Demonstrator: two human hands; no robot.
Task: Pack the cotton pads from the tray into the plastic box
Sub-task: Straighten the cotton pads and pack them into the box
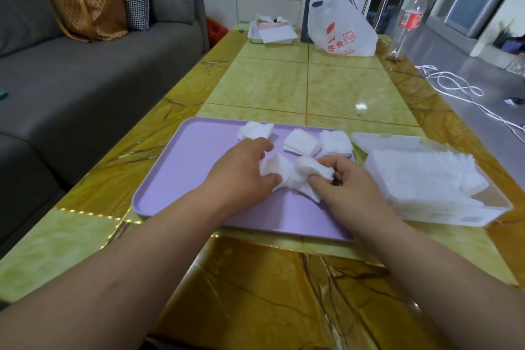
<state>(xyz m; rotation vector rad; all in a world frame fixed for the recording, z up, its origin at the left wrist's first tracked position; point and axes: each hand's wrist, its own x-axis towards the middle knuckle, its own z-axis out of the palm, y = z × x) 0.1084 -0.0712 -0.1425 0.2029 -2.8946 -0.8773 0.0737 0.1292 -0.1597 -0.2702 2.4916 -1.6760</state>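
Mid-tray: both hands gripping pad stacks

At the middle of the purple tray (176, 179), the left hand (241, 170) is pinching a stack of cotton pads (277, 169), grip curled round it. The right hand (346, 182) is pinching an adjoining stack (305, 176), grip likewise closed on it. Three loose stacks (301, 141) are lying along the tray's far edge. The plastic box (440, 214), holding pads, is sitting on the tabletop (284, 82) beside the tray's right edge.
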